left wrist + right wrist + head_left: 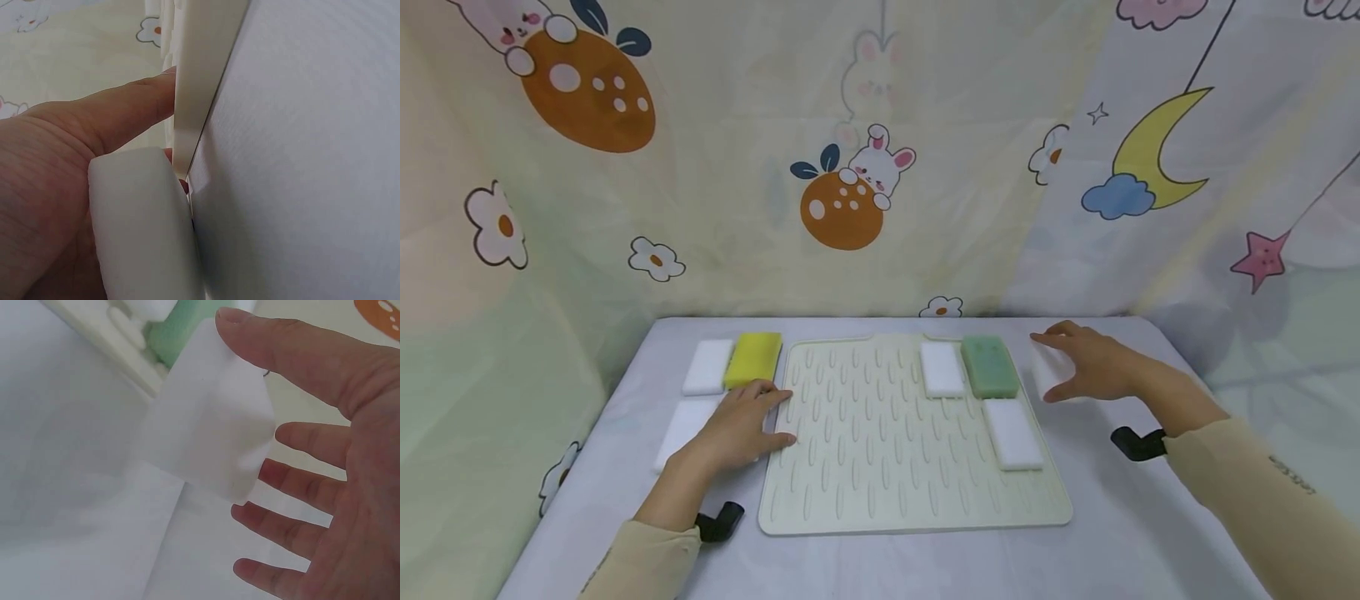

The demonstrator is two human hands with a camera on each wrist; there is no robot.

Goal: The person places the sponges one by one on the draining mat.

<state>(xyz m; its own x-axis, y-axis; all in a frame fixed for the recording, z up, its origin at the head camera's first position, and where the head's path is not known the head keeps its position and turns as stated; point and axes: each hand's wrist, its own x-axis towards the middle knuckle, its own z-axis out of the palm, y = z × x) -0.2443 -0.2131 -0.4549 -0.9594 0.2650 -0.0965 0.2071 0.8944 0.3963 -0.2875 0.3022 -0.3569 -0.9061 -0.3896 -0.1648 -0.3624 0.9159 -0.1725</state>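
Dark lettering [1292, 474] marks the right sleeve [1262, 508] — too small and blurred to read.

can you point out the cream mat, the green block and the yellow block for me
Cream mat [895, 458], head view: bare part of its patterned top
Green block [991, 367], head view: middle of its top face
Yellow block [754, 358], head view: middle of its top face

Glowing softly and evenly across 3 views, running slightly dimmer in the left wrist view.
Casting a faint, soft-edged shadow from the right arm [1247, 492] onto the white tablecloth [925, 567]; leaving that cloth darker just beside the cream mat [206, 69] at the left wrist; looking hazy in the right wrist view, softening the outline of the white block [206, 419].
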